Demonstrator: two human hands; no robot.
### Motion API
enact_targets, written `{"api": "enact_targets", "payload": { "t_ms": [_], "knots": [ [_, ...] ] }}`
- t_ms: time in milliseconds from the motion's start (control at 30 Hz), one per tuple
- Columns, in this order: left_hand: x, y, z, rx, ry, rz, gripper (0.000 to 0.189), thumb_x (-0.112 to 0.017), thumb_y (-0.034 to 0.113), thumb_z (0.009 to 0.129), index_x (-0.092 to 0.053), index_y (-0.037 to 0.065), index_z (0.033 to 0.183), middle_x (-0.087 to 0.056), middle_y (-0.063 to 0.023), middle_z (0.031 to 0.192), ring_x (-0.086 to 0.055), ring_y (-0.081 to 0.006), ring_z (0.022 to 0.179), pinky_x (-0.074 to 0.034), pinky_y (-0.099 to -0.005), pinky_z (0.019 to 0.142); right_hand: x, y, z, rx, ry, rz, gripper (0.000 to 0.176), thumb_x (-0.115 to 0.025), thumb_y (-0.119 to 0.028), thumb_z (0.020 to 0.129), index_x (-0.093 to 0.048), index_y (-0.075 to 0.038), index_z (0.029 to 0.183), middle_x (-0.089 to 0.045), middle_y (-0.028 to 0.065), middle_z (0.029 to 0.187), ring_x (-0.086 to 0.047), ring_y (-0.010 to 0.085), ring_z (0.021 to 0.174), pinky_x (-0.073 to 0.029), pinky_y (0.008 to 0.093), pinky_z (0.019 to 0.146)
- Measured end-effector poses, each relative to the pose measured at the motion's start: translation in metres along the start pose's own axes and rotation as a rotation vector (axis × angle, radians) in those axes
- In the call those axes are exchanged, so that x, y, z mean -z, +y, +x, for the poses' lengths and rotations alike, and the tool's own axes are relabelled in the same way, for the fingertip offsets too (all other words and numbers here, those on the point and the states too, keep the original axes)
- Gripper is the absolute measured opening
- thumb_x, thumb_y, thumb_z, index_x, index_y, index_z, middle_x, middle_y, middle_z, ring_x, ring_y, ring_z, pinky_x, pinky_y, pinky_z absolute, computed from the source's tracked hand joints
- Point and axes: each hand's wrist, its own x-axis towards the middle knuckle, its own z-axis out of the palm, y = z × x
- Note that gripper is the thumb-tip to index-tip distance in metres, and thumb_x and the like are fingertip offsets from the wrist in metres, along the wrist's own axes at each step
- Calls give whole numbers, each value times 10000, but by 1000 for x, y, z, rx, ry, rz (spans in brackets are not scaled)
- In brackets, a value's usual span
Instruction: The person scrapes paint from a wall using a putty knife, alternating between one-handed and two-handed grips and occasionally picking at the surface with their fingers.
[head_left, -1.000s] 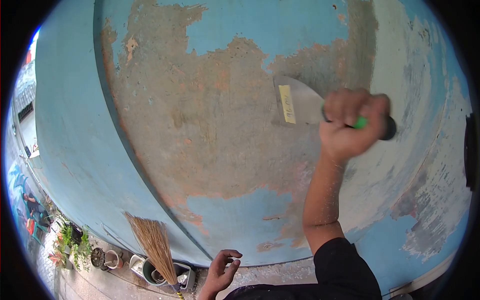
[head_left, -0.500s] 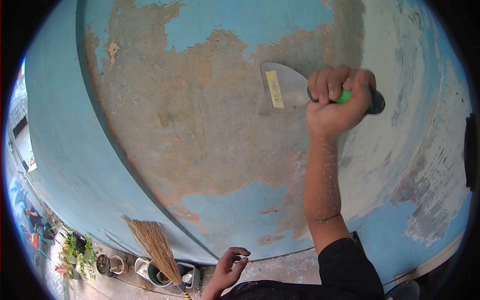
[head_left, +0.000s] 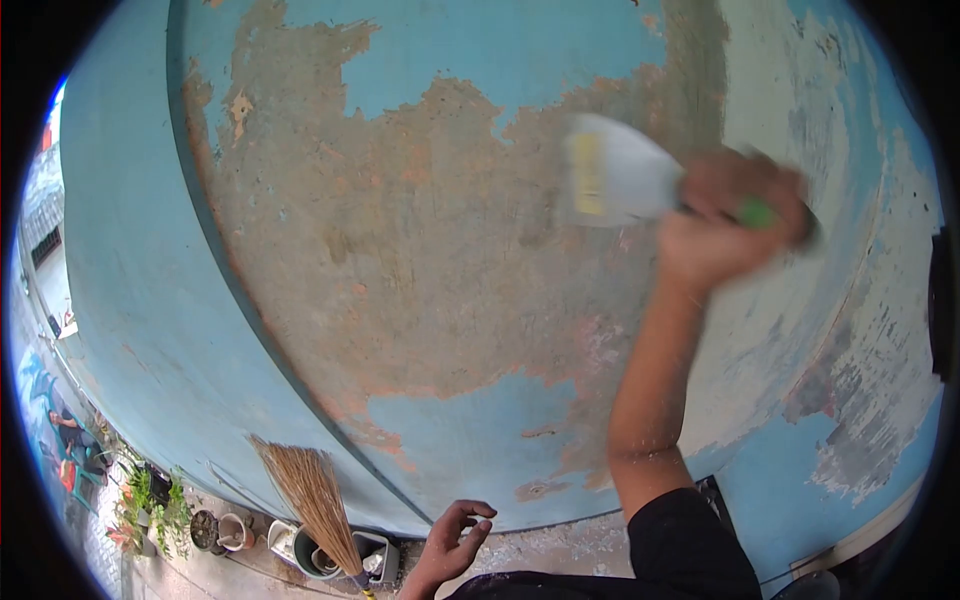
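My right hand [head_left: 735, 215] is wrapped round the black-and-green handle of a putty knife [head_left: 630, 172], blurred by motion. Its wide metal blade points left across the wall and carries a strip of yellow tape with writing on it. Behind the blade, the wall [head_left: 440, 240] shows bare grey-brown plaster with orange specks, bordered by patches of peeling blue paint [head_left: 480, 420]. Low in the view, my left hand [head_left: 455, 540] holds nothing; its fingers are loosely curled, with thumb and forefinger apart.
A straw broom [head_left: 308, 495] leans against the wall's foot at lower left, beside buckets [head_left: 315, 555] and potted plants [head_left: 150, 500]. A raised vertical edge [head_left: 215, 240] runs down the wall's left part. Farther left, a person [head_left: 72, 432] sits on a chair.
My right hand and the putty knife have swung to the right, and the blade now looks brighter and blurred. My left hand has hardly moved.
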Motion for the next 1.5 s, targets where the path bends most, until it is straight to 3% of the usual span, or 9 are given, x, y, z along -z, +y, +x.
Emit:
{"api": "enact_targets", "payload": {
  "t_ms": [100, 233, 500, 600, 1067, 1133, 1167, 1333, 1500],
  "knots": [
    [0, 10, 2, 40, -57, 80, 189, -576, 76, 957, -537, -16, 1117, -595, -102, 1117, -556, -165, 1081, -433, -323, 953, -7, 32, -18, -330, 1, 61, 340, -427, -336, 965, -337, -144, 699, -304, -9, 505, -306, 108, 408, -278, 283, 415],
    [2, 14, -1, 30, -37, 48, 191, -572, 85, 962, -536, -14, 1121, -589, -103, 1124, -555, -165, 1090, -431, -323, 962, -7, -10, -22, 156, 47, 3, 325, -470, -307, 930, -329, -157, 678, -289, -24, 512, -250, 108, 417, -247, 290, 446],
    [5, -1, -6, -18, 31, 37, 193, -581, 92, 952, -561, 2, 1121, -614, -96, 1108, -575, -160, 1053, -469, -313, 887, 3, -6, 7, 114, -84, -10, 355, -463, -318, 933, -327, -161, 645, -292, -46, 508, -232, 104, 421, -236, 271, 447],
    [4, 2, -6, -25, 24, 59, 199, -585, 97, 950, -563, 6, 1126, -617, -95, 1105, -574, -159, 1053, -467, -313, 890, -7, 52, 0, -173, 97, -113, 356, -451, -320, 948, -333, -177, 644, -259, -54, 507, -235, 89, 426, -234, 260, 450],
    [7, 2, -6, -34, 50, 13, 201, -601, 87, 945, -544, 0, 1117, -589, -98, 1120, -568, -169, 1073, -441, -323, 936, 1, -2, 14, 46, -125, 58, 269, -427, -231, 916, -382, -124, 673, -280, -17, 495, -257, 111, 414, -241, 266, 428],
    [6, 5, 1, -30, 20, 41, 201, -597, 82, 946, -541, -2, 1120, -589, -99, 1124, -567, -172, 1078, -442, -328, 940, 2, 23, 17, 184, 108, -399, 383, -494, -327, 923, -333, -138, 632, -279, -26, 519, -280, 111, 435, -254, 272, 464],
    [6, 7, 1, -23, -14, 72, 201, -592, 77, 947, -537, -3, 1124, -588, -101, 1127, -566, -175, 1082, -442, -332, 943, -5, 39, 10, -96, 127, -114, 363, -505, -312, 911, -329, -140, 644, -300, -22, 531, -291, 119, 443, -253, 274, 453],
    [4, 15, 7, -72, -61, 38, 210, -584, 75, 951, -526, -10, 1134, -589, -111, 1139, -569, -186, 1088, -443, -351, 959, -10, 8, 6, 3, -64, -120, 282, -475, -234, 868, -330, -139, 647, -286, -21, 534, -249, 115, 455, -232, 290, 447],
    [5, 4, 1, -61, 4, 16, 209, -593, 87, 947, -544, -6, 1128, -599, -107, 1124, -571, -175, 1075, -450, -337, 938, -23, 20, 4, -52, 60, -221, 303, -449, -240, 887, -318, -132, 636, -291, -18, 508, -249, 109, 429, -244, 285, 447]
  ]
}}
